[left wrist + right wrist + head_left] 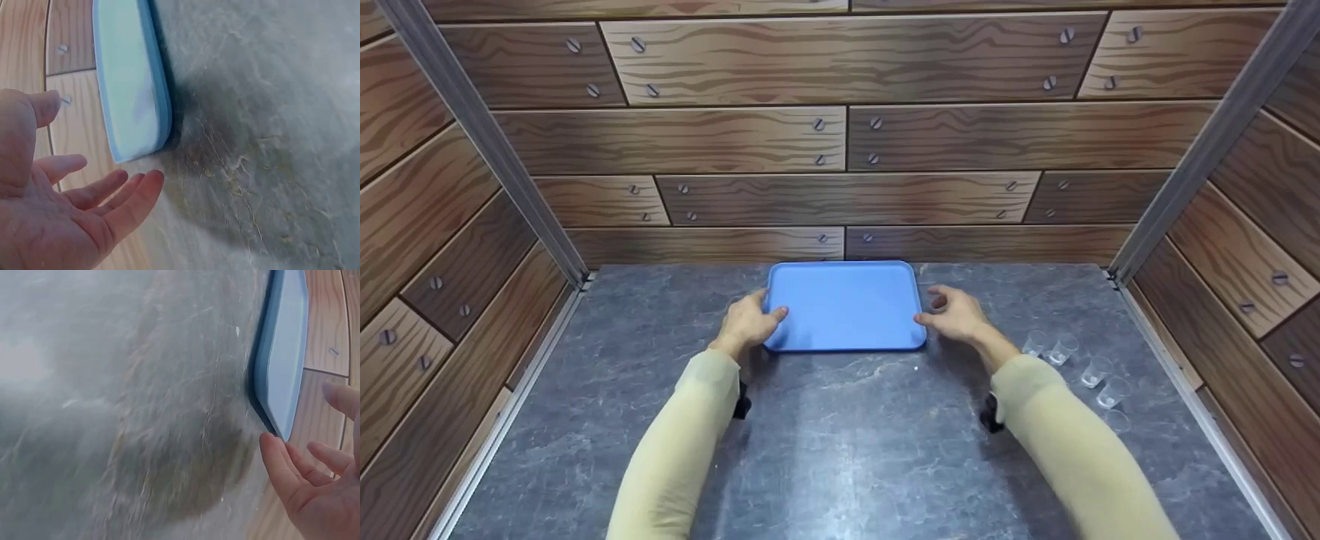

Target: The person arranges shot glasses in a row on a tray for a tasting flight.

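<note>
A blue rectangular tray [845,306] lies flat at the far middle of the grey tabletop, close to the back wall. My left hand [746,322] is beside the tray's left edge, thumb over the rim; in the left wrist view its fingers [135,208] are spread, with a small gap to the tray's corner. At the right edge is my right hand [956,315], its thumb near the rim and its fingers loosely bent. The right wrist view has that hand's fingertips [269,443] right by the tray's corner; whether they touch it I cannot tell.
Several small transparent cups [1095,371] stand on the right part of the grey marbled tabletop [840,435], near my right forearm. Wood-patterned walls [840,139] enclose the back and sides, with metal rails [1192,405] along the side edges.
</note>
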The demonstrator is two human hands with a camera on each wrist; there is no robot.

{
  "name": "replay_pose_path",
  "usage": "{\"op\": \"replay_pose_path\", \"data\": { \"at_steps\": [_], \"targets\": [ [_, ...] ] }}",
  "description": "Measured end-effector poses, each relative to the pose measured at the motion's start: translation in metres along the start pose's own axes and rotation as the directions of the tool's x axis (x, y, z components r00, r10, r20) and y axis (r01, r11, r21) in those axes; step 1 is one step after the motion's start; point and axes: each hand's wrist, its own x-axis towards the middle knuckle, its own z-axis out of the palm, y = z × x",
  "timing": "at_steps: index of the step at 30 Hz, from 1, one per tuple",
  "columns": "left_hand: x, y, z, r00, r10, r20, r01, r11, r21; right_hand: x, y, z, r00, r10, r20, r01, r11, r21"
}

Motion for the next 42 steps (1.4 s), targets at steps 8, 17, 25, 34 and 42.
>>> {"op": "replay_pose_path", "data": {
  "at_steps": [8,17,25,34,42],
  "targets": [
    [0.026,-0.008,0.003,0.995,-0.096,0.029,0.098,0.990,-0.098,0.006,-0.031,0.007,0.988,0.144,0.054,-0.148,0.986,0.076],
    [0.103,-0.070,0.044,0.996,-0.080,0.035,0.082,0.994,-0.074,0.018,-0.026,0.012,0.966,0.235,0.107,-0.253,0.945,0.206],
    [0.114,-0.084,0.049,0.998,-0.055,0.020,0.057,0.994,-0.093,0.025,-0.020,0.020,0.973,0.214,0.090,-0.229,0.950,0.213],
    [0.086,-0.055,0.034,0.995,-0.097,0.034,0.100,0.988,-0.116,0.027,-0.020,0.018,0.981,0.185,0.058,-0.192,0.966,0.174],
    [0.085,-0.060,0.032,0.997,-0.078,0.013,0.079,0.988,-0.129,0.026,-0.022,0.022,0.970,0.242,0.036,-0.243,0.941,0.236]
  ]
}}
